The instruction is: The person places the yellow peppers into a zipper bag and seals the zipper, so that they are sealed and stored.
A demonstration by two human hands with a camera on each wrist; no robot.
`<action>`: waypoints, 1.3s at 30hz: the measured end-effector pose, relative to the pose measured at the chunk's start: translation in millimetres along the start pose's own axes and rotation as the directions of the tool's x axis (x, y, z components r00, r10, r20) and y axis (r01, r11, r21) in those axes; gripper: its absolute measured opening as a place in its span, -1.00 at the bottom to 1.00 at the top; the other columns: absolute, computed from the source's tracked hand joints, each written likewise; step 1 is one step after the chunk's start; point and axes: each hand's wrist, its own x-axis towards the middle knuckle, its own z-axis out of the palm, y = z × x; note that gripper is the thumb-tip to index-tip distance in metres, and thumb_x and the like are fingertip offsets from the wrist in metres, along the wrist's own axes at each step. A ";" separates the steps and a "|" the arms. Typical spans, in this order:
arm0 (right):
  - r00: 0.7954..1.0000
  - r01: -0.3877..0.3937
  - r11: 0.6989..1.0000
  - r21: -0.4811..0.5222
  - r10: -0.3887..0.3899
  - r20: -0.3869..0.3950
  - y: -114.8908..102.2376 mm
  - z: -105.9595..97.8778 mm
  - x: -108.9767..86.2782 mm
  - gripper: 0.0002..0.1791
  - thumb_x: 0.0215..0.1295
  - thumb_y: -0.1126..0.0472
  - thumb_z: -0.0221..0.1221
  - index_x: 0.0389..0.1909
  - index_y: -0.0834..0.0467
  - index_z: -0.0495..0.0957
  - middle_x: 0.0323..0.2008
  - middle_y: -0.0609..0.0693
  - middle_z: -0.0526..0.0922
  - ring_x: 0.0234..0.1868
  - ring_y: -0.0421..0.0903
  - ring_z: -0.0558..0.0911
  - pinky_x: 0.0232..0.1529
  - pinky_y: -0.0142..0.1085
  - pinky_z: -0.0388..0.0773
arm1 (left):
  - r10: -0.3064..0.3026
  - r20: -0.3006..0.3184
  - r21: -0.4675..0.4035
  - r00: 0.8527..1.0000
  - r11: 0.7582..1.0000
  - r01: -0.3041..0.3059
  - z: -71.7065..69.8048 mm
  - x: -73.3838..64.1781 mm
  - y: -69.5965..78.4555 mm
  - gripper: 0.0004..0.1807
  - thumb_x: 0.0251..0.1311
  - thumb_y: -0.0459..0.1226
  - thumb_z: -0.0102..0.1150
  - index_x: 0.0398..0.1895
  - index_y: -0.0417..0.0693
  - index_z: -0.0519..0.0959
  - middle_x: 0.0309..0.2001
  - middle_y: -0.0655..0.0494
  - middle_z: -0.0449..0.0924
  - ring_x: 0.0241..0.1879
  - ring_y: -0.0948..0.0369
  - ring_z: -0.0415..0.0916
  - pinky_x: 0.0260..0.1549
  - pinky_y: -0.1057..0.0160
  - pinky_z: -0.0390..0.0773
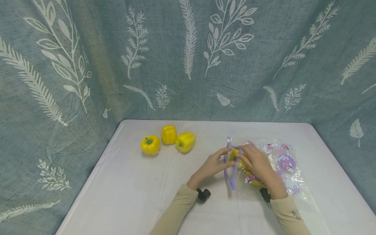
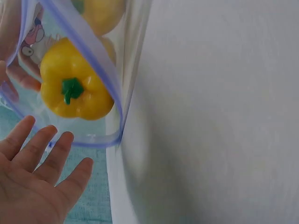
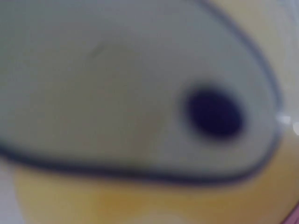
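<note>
A clear zip bag point(image 1: 286, 163) with purple edging and cartoon prints lies on the right of the table, its mouth spread towards the left. Just inside the mouth is a yellow bell pepper point(image 2: 56, 70) with a green stem, and another yellow pepper point(image 2: 105, 16) shows behind it. My right hand point(image 1: 258, 163) grips the bag near its rim, thumb and fingers about the edge. At the opening, my left hand point(image 1: 213, 165) has its fingers extended and spread, holding nothing. The right wrist view is a blurred close-up of print over yellow.
Three more yellow bell peppers stand or lie together at the back left: one with its stem up point(image 1: 150, 145), one behind point(image 1: 168, 134), one on its side point(image 1: 186, 142). A white cloth covers the table point(image 1: 117, 195); a patterned blue-green curtain point(image 1: 164, 65) hangs behind.
</note>
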 end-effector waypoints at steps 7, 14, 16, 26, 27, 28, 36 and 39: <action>1.000 -0.013 1.000 -0.001 0.013 -0.004 -0.4 -0.3 0.6 -0.66 0.23 0.07 0.17 -0.01 0.11 0.51 -0.18 0.02 0.62 -0.26 -0.05 0.60 -0.32 -0.17 0.62 | 0.007 -0.022 -0.024 1.000 1.000 -0.008 -13.3 -8.1 -0.1 -0.40 0.19 -0.02 0.14 0.30 0.12 0.29 0.29 0.16 0.32 0.30 0.16 0.22 0.30 0.01 0.20; 1.000 -0.019 1.000 -0.013 0.019 -0.003 -0.4 -0.6 0.7 -0.66 0.22 0.07 0.17 -0.02 0.10 0.51 -0.20 0.01 0.62 -0.30 -0.08 0.59 -0.35 -0.19 0.61 | -0.015 -0.055 0.021 0.998 1.000 0.016 -26.6 -16.3 -1.4 -0.41 0.17 -0.02 0.17 0.28 0.13 0.32 0.28 0.16 0.34 0.28 0.14 0.26 0.28 0.04 0.24; 1.000 -0.016 1.000 -0.013 0.016 -0.008 -0.3 -0.6 0.8 -0.67 0.21 0.08 0.18 -0.02 0.10 0.51 -0.21 0.01 0.62 -0.31 -0.08 0.58 -0.35 -0.20 0.61 | -0.014 -0.061 0.028 0.998 0.999 0.016 -30.7 -18.6 -1.5 -0.41 0.17 -0.03 0.17 0.28 0.11 0.32 0.28 0.14 0.34 0.28 0.14 0.26 0.28 0.05 0.24; 1.000 -0.015 1.000 -0.007 0.015 -0.011 0.2 -0.3 0.9 -0.69 0.23 0.09 0.16 -0.03 0.09 0.51 -0.17 0.01 0.62 -0.18 -0.03 0.60 -0.23 -0.13 0.61 | -0.023 -0.119 0.036 0.993 0.999 0.027 -50.2 -31.9 -5.5 -0.43 0.18 -0.04 0.16 0.26 0.09 0.34 0.26 0.16 0.35 0.30 0.19 0.22 0.30 0.12 0.22; 1.000 -0.014 1.000 -0.007 0.014 -0.011 0.2 -0.3 1.0 -0.69 0.23 0.09 0.16 -0.03 0.09 0.51 -0.17 0.01 0.62 -0.18 -0.02 0.60 -0.22 -0.12 0.60 | -0.024 -0.131 0.041 0.991 0.999 0.030 -52.2 -33.2 -6.2 -0.44 0.18 -0.05 0.17 0.25 0.09 0.34 0.25 0.16 0.36 0.29 0.19 0.23 0.30 0.13 0.22; 1.000 -0.014 1.000 -0.007 0.014 -0.011 0.1 -0.5 0.9 -0.69 0.23 0.09 0.16 -0.03 0.09 0.52 -0.16 0.01 0.62 -0.17 -0.02 0.60 -0.22 -0.12 0.60 | -0.023 -0.143 0.047 0.989 0.998 0.030 -54.3 -34.6 -6.7 -0.44 0.18 -0.07 0.18 0.25 0.07 0.34 0.25 0.14 0.36 0.29 0.18 0.23 0.30 0.13 0.23; 1.000 -0.014 1.000 -0.004 0.014 -0.017 0.5 -0.7 1.1 -0.68 0.22 0.09 0.17 -0.03 0.10 0.51 -0.15 0.03 0.62 -0.15 0.01 0.60 -0.19 -0.09 0.60 | -0.066 -0.232 0.077 0.971 0.993 0.085 -72.6 -41.4 -9.9 -0.45 0.19 -0.05 0.16 0.25 0.09 0.34 0.27 0.15 0.33 0.30 0.17 0.21 0.30 0.09 0.22; 1.000 -0.017 1.000 -0.005 0.017 -0.014 1.1 -0.2 1.1 -0.67 0.23 0.08 0.16 -0.02 0.11 0.51 -0.14 0.03 0.61 -0.14 0.00 0.59 -0.18 -0.09 0.60 | -0.074 -0.269 0.079 0.960 0.992 0.098 -79.5 -42.3 -11.6 -0.45 0.19 -0.07 0.17 0.25 0.07 0.35 0.27 0.12 0.32 0.31 0.14 0.20 0.30 0.04 0.22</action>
